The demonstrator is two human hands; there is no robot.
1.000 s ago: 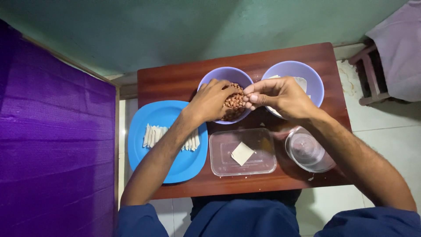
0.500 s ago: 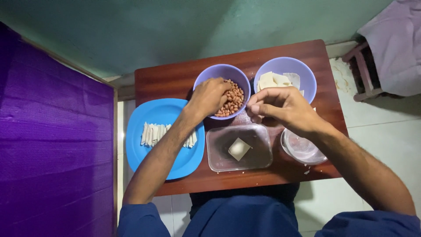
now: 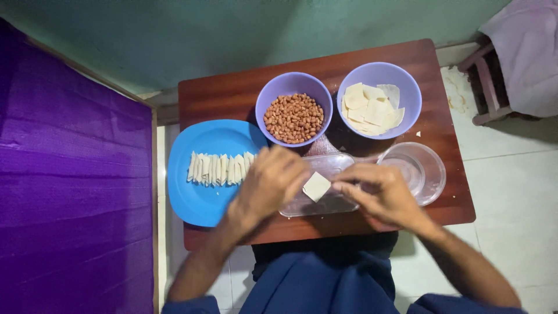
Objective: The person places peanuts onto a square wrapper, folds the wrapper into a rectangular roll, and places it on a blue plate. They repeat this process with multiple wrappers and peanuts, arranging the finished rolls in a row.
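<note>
A small pale square wrapper lies flat in a clear rectangular tray at the near middle of the brown desk. Both hands hover over that tray. The left hand sits just left of the wrapper, its fingers curled loosely downward with the tips close to the wrapper's left edge; whether they pinch anything underneath cannot be told. The right hand is just right of the wrapper, its fingers drawn together and pointing toward the wrapper's right corner, about touching it.

To the right of the tray, partly behind the right hand, stands a clear round container. On the far side, a purple bowl holds brown peanuts, and beside it on the right a second purple bowl holds a loose pile of pale square wrappers. On the left a blue plate carries a row of rolled pale pieces lying side by side. A purple cloth fills the far left of the view.
</note>
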